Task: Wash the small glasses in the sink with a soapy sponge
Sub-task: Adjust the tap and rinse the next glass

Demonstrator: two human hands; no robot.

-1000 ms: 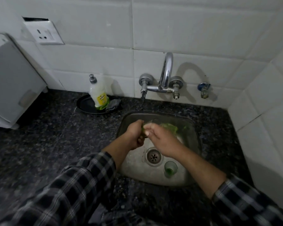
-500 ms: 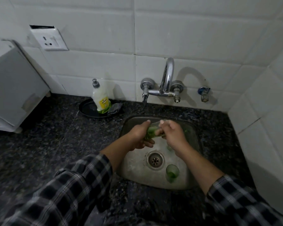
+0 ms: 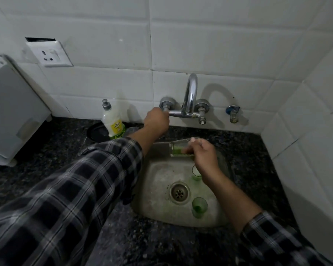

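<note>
Both arms are in the long sleeves of a checked shirt. The left sleeve point(image 3: 65, 198) shows broad dark squares, somewhere between black and navy, crossed by pale grey-white bands and thinner light lines that form a plaid grid. The cloth is loose and creased, with soft folds bunched towards its cuff point(image 3: 127, 150). The cuff ends part-way along the forearm, so the wrist and the left hand point(image 3: 157, 121) are bare. The right sleeve point(image 3: 273, 242) has the same dark-and-pale check, and less of it is in view. Its edge also stops short of the wrist, leaving the forearm and the right hand point(image 3: 204, 152) uncovered.
</note>
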